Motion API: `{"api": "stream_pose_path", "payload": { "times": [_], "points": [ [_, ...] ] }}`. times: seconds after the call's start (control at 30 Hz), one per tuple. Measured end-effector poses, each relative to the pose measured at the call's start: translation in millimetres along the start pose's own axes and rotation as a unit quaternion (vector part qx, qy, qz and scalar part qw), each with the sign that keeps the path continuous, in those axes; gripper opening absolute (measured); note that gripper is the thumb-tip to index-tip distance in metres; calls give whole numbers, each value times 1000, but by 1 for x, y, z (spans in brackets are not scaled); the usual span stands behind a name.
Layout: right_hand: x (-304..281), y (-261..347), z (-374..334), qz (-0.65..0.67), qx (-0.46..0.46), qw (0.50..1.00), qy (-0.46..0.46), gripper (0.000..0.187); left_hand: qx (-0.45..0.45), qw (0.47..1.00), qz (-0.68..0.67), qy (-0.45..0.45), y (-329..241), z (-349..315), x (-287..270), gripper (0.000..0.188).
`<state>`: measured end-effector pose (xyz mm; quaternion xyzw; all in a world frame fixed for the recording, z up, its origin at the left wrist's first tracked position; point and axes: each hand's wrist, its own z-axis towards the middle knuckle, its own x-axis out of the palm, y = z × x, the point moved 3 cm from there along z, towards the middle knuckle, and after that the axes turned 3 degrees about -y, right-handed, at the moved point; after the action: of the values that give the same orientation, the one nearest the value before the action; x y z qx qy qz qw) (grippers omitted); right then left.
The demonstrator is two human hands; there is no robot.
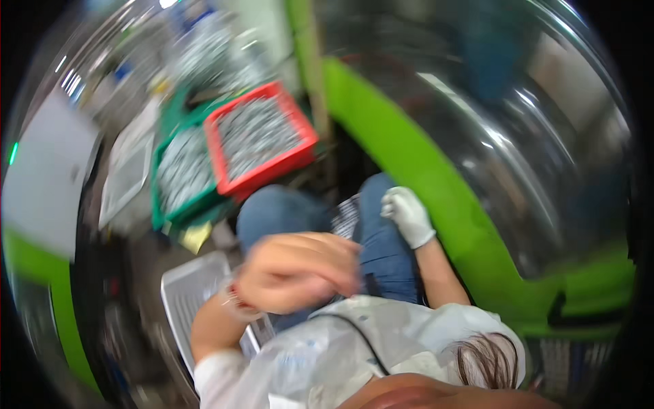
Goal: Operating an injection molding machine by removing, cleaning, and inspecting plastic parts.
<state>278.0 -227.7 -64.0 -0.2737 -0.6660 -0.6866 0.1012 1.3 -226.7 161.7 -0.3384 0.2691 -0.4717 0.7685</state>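
A green machine frame (436,184) bounds the right, beside blue jeans (388,269); a dark gap (351,160) parts it from a red crate (276,170) of grey pieces (262,133). Short of the crate curl the blurred left hand (303,269) and, on the jeans, the gloved right hand (408,215); whether fingers grip anything, I cannot tell.

I get a brightly lit but smeared head-cam pic: a white light (167,3) flares at top, beyond the red crate's (276,168) far edge. Long pale glare streaks cross the machine window (436,126) on the R. Deep shadow sits btwn the crate's near R corner and the green panel (426,167), bent by the fisheye. Blur softens the left hand (303,269) and metal pieces (259,136) within the crate's rim; the right hand's white glove (409,215) reads sharper. Bkgd past the crate's far L corner: v. streaky. Pic corners: black.
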Motion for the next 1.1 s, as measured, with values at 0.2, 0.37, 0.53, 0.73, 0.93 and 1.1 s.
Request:
{"api": "stream_pose_path", "payload": {
  "times": [0.2, 0.37, 0.53, 0.73, 0.93, 1.1],
  "points": [
    [15, 109, -99, -340, -234, 906, -91, 11, -102, 893, 329, -290, 122, 33, -191, 22],
    [62, 192, -204, -600, -454, 643, -144, 17, -260, 706, 642, -144, 283, -14, -357, 46],
    [72, 240, -297, -598, -643, 195, -436, 20, -471, 543, 682, -138, 364, -66, -393, 74],
    [43, 261, -283, -293, -486, 739, -363, 12, -423, 588, 680, -108, 350, -77, -382, 49],
    [40, 269, -271, -274, -490, 797, -221, 18, -417, 668, 604, -122, 347, -82, -386, 51],
    [49, 261, -251, -267, -487, 808, -198, 23, -388, 675, 604, -173, 339, -76, -390, 45]
  ]
}}
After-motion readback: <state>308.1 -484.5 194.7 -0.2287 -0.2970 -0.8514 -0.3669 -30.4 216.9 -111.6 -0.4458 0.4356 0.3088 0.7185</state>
